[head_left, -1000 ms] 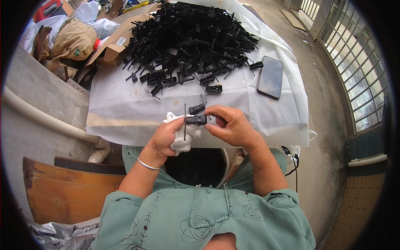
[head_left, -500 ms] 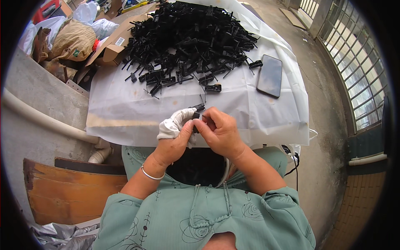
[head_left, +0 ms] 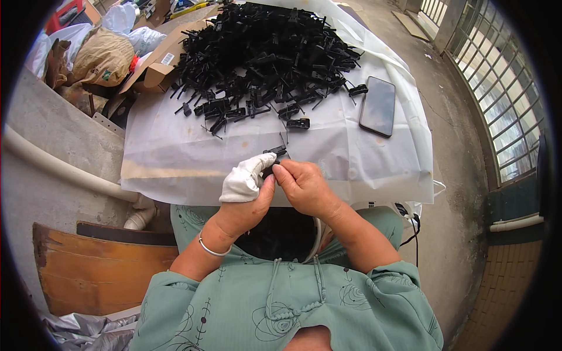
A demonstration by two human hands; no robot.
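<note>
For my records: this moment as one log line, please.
left hand holds black part | right hand at same part | beyond: black pile, phone

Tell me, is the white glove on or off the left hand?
On: the white glove covers the left hand's fingers, though the thumb sticks out bare.

Head-worn fisheye, facing down

The one view looks from the wearer's head — left of a side-by-side pair — steeply down, with the counter (head_left: 363, 169) stretching towards twelve o'clock. The green shirt (head_left: 234, 310) is nearest, filling six o'clock; the hands (head_left: 307, 188) lie close by, mid-picture; the grille (head_left: 500, 96), farther off, bends along the rim near two o'clock.
</note>
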